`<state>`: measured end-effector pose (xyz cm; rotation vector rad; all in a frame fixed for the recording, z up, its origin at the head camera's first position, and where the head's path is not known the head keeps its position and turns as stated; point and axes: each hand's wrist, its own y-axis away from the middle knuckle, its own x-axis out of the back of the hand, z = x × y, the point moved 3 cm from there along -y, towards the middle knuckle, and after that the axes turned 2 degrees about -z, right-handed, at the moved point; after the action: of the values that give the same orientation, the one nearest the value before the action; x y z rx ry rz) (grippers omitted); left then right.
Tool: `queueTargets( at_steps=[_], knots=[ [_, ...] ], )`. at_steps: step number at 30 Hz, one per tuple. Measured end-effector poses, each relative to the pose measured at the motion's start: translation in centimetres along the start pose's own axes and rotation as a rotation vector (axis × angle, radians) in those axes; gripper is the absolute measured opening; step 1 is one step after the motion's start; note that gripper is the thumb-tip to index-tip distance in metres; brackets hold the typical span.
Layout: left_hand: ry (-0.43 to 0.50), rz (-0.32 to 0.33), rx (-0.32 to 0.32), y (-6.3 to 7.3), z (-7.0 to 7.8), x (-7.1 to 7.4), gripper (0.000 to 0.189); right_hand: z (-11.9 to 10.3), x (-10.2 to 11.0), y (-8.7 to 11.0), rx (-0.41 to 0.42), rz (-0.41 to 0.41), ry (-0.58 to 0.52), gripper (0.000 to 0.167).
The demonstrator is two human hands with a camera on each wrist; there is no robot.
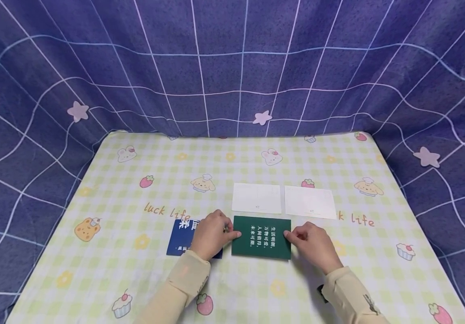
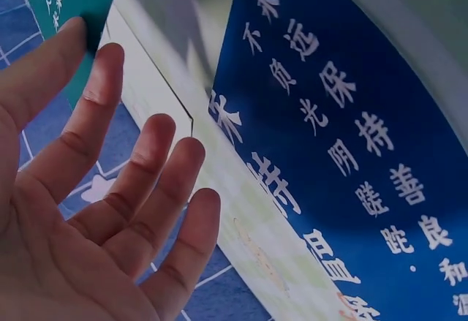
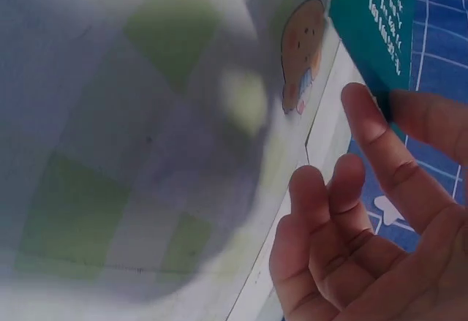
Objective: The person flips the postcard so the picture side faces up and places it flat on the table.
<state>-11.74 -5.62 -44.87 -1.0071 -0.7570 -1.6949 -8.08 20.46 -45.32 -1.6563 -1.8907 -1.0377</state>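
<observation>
A green card (image 1: pixel 261 237) with white vertical characters is held by its two short edges. At its left edge my left hand (image 1: pixel 213 233) pinches it between thumb and index finger; the other fingers are spread in the left wrist view. My right hand (image 1: pixel 312 243) pinches the opposite edge, thumb and index fingertip meeting on the card's corner in the right wrist view. Below the left hand lies a dark blue card (image 1: pixel 177 240) with white characters, partly covered by that hand and wrist.
Two white cards, a left one (image 1: pixel 257 198) and a right one (image 1: pixel 310 201), lie side by side just beyond the green card. The table wears a green checked cloth (image 1: pixel 107 265) with printed cartoons. A blue gridded curtain (image 1: pixel 224 72) hangs behind and at both sides.
</observation>
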Motion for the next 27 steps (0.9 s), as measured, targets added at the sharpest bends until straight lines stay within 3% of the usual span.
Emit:
queueTargets(
  at_steps=[10, 27],
  knots=[
    [-0.140, 0.051, -0.027, 0.0, 0.1, -0.4, 0.039, -0.4, -0.7, -0.2, -0.021, 0.002, 0.057, 0.026],
    [-0.272, 0.043, 0.035, 0.1, 0.7, -1.2, 0.047, -0.6, -2.2, -0.8, 0.018, 0.055, 0.222, 0.037]
  ],
)
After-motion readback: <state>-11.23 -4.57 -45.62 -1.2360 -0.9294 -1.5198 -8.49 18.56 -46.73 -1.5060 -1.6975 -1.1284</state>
